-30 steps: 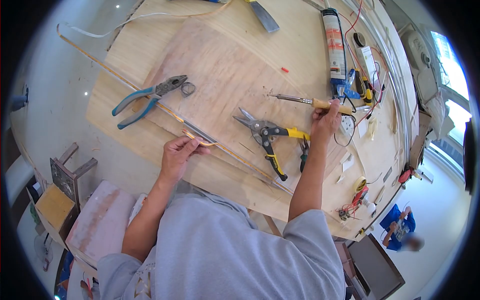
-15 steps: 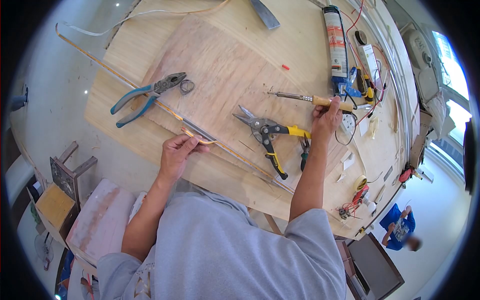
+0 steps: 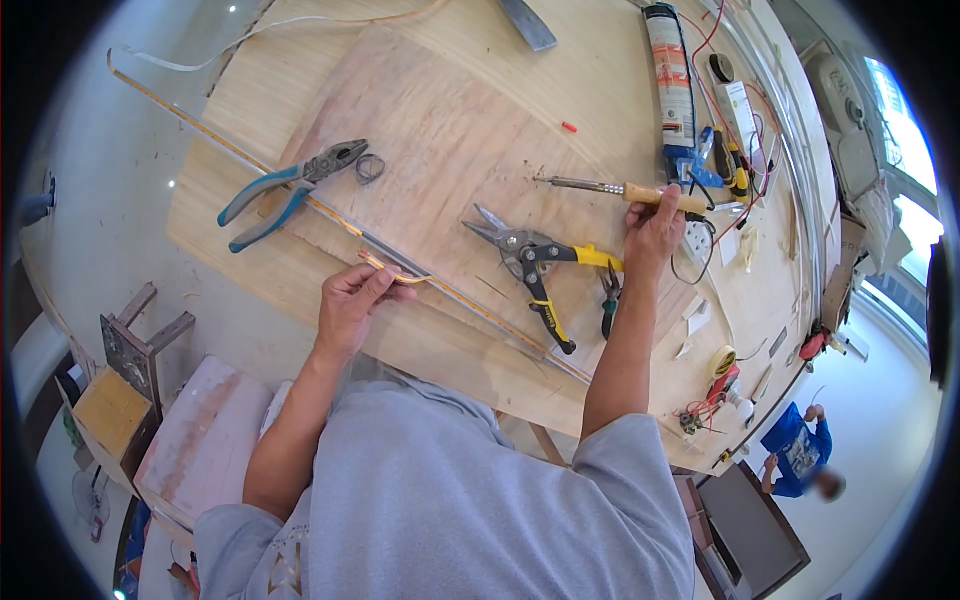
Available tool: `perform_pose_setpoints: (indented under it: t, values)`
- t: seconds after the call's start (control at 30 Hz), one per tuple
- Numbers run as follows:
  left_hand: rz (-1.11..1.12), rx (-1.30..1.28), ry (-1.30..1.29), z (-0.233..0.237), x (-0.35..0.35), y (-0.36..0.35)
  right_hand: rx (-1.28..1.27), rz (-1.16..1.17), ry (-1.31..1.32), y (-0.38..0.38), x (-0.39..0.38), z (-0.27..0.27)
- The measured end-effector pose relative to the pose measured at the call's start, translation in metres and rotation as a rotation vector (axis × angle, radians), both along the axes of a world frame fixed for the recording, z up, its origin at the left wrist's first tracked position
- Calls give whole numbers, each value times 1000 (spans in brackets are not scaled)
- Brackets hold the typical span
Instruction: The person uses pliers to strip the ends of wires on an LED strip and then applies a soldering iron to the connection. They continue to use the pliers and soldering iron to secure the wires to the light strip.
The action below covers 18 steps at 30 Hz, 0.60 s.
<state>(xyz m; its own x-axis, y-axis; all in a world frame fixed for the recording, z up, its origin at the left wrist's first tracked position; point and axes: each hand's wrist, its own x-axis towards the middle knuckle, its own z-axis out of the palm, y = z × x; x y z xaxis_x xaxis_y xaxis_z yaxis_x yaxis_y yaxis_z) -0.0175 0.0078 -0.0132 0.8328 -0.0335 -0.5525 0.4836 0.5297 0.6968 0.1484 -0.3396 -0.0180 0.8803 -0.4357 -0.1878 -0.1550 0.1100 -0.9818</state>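
Pinching a short yellow strip [image 3: 400, 277] at centre frame, our left hand [image 3: 348, 302] has its fingers closed narrow on it, just beside the long metal rail [image 3: 500, 322]. Right of centre, our right hand [image 3: 650, 238] wraps the wooden handle of the soldering iron [image 3: 600, 187]. Yellow-handled snips [image 3: 530, 265] lie between the hands. Blue pliers [image 3: 280, 192] sit upper left, sealant tube [image 3: 672, 80] upper right.

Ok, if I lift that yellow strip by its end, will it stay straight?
Probably not: the yellow strip curls where the left hand pinches it, so it is likely floppy. It looks thin, so probably light too.
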Motion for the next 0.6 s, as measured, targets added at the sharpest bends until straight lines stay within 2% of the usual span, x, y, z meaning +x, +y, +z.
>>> perform_pose_setpoints:
  t: [0.6]
  values:
    - [10, -13, 2, -1, 0, 0, -8, 2, 2, 1, 1, 2]
